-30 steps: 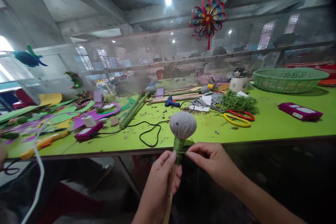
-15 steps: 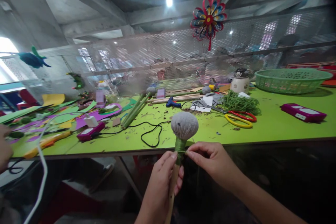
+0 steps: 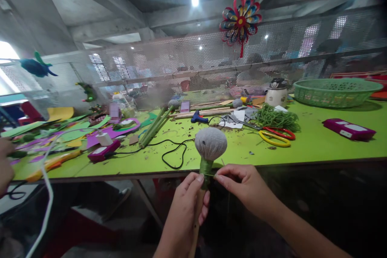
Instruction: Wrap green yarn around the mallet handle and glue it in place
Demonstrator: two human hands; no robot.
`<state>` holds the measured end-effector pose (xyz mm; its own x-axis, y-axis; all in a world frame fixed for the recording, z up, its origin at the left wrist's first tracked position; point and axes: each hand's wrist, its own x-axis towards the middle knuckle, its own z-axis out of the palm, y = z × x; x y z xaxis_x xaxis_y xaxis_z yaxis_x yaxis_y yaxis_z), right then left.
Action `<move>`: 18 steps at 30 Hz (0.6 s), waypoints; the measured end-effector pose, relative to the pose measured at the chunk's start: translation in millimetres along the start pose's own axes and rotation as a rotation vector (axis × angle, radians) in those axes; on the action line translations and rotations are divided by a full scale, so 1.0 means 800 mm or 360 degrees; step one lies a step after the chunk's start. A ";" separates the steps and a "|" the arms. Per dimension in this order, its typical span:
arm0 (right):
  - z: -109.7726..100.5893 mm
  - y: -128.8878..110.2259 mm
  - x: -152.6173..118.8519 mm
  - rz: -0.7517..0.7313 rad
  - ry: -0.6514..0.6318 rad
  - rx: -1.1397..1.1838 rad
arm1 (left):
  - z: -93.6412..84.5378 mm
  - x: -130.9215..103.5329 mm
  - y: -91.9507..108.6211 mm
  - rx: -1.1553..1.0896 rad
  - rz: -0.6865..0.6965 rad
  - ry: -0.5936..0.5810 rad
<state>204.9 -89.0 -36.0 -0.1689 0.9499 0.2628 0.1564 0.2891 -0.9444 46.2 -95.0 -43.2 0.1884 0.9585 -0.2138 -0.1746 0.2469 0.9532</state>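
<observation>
My left hand (image 3: 190,198) is wrapped round a wooden stick (image 3: 198,209) that stands nearly upright in front of the table edge. On top of the stick sits a round bundle of gathered grey cloth (image 3: 211,144). Green string (image 3: 206,167) is wound in tight turns round the neck below the bundle. Pinched between the thumb and forefinger of my right hand (image 3: 240,183), a strand of this string runs taut from the neck. Beyond the bundle lies the green tabletop (image 3: 229,157).
Scissors (image 3: 276,136) and a tangle of green string (image 3: 276,117) lie to the right, near a green basket (image 3: 337,92) and a purple box (image 3: 349,129). A black cord (image 3: 173,142) and green-wrapped sticks (image 3: 155,129) lie left of centre. Another person's hand (image 3: 5,165) shows far left.
The grey bundle and the stick have shifted slightly left and turned a little. Both hands keep their grips on the stick and the string.
</observation>
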 end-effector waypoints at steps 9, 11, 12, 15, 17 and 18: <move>0.000 0.013 0.000 -0.0045 -0.0022 0.0166 | 0.003 -0.008 -0.002 -0.0203 0.0015 -0.0182; 0.001 0.015 0.000 -0.0062 -0.0040 0.0195 | 0.002 -0.008 -0.004 -0.0269 -0.0027 -0.0236; 0.001 0.016 0.000 -0.0066 -0.0048 0.0207 | 0.001 -0.008 -0.005 -0.0296 -0.0045 -0.0254; 0.004 0.016 0.000 -0.0075 -0.0046 0.0235 | 0.000 -0.007 -0.007 -0.0335 -0.0063 -0.0295; 0.006 0.016 0.001 -0.0086 -0.0026 0.0255 | -0.001 -0.007 -0.008 -0.0341 -0.0047 -0.0319; 0.007 0.016 0.001 -0.0091 -0.0014 0.0266 | -0.001 -0.007 -0.008 -0.0343 -0.0038 -0.0328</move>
<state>201.6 -85.4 -48.8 -0.1813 0.9313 0.3160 -0.0179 0.3181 -0.9479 45.8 -101.6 -48.2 0.3836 0.9083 -0.1668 -0.3649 0.3149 0.8762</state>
